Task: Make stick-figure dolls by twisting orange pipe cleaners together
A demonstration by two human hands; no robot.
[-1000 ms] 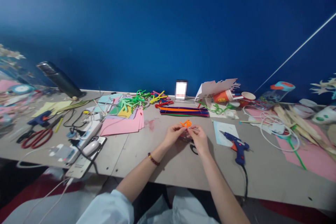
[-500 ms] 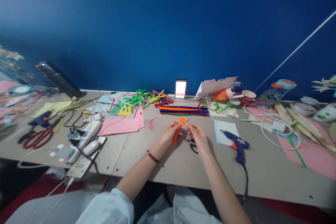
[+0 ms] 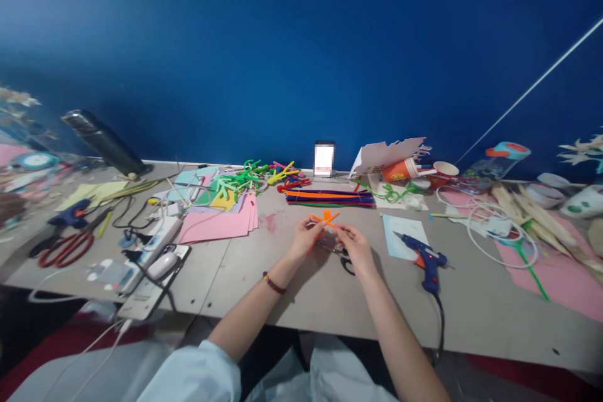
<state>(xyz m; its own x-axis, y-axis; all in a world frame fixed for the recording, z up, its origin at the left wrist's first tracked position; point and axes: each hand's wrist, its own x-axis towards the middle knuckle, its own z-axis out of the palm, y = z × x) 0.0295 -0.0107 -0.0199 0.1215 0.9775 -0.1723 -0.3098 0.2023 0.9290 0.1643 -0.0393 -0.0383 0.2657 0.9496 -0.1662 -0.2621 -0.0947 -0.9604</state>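
Between my two hands, above the middle of the table, is an orange pipe-cleaner figure [image 3: 328,217] with a round top and thin arms out to the sides. My left hand [image 3: 305,237] pinches its left side, and the lower orange strands are mostly covered by those fingers. My right hand [image 3: 352,244] has its fingertips closed on the right arm of the figure. Under the right hand lies a pair of scissors with black handles [image 3: 347,264], partly hidden. Just beyond the hands rests a bundle of purple, orange and other coloured pipe cleaners [image 3: 330,198].
A blue glue gun [image 3: 424,257] with its cord lies at the right, beside light blue paper [image 3: 394,235]. Pink paper sheets [image 3: 219,226], a power strip [image 3: 157,248] and red-handled scissors [image 3: 70,248] are at the left. A phone [image 3: 324,159] stands against the wall.
The lower orange strands, which hung in plain view below my left hand, are now mostly hidden behind its fingers. Both hands stay in nearly the same place.
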